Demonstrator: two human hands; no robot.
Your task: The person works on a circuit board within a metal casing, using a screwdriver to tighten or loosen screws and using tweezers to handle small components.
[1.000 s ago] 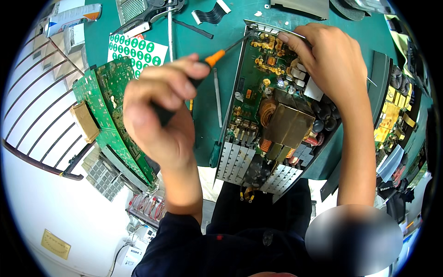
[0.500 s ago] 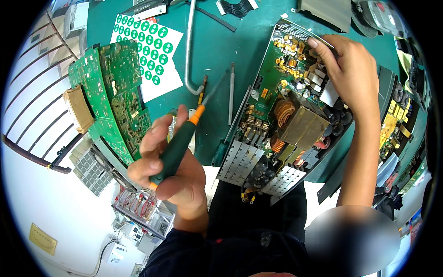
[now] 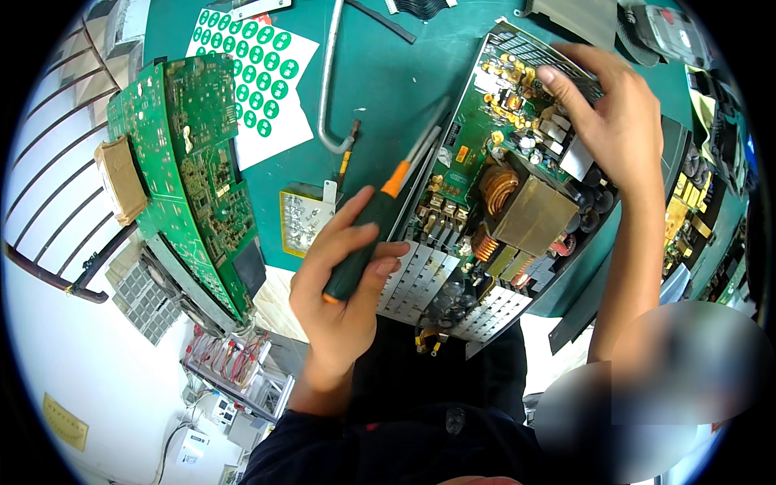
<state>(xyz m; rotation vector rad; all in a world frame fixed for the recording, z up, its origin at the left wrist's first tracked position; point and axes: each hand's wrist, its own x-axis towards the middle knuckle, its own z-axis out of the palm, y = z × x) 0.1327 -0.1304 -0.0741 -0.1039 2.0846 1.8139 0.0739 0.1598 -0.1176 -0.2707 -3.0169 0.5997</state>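
My left hand (image 3: 335,299) is closed around the green-and-orange handle of a screwdriver (image 3: 365,242). The screwdriver's shaft slants up and away, overlapping the left edge of an opened power supply unit (image 3: 462,182); whether its tip touches the unit I cannot tell. Within the unit's metal chassis sit a green board, a copper-wound coil (image 3: 499,187), a large brownish metal block (image 3: 533,217) and black capacitors. At the far right corner my right hand (image 3: 622,121) grips the chassis edge, thumb over the components and fingers on the outer side.
A large green circuit board (image 3: 182,145) stands at the left, beside a white sheet of round green stickers (image 3: 263,89). A bent metal rod (image 3: 327,89), a small yellow-edged box (image 3: 303,222) and a black strip (image 3: 380,20) lie on the green mat. More boards (image 3: 683,214) crowd the right.
My left hand has moved right with the screwdriver, bringing its shaft to the unit's left edge. The small yellow-edged box now shows more fully. My right hand keeps its hold.
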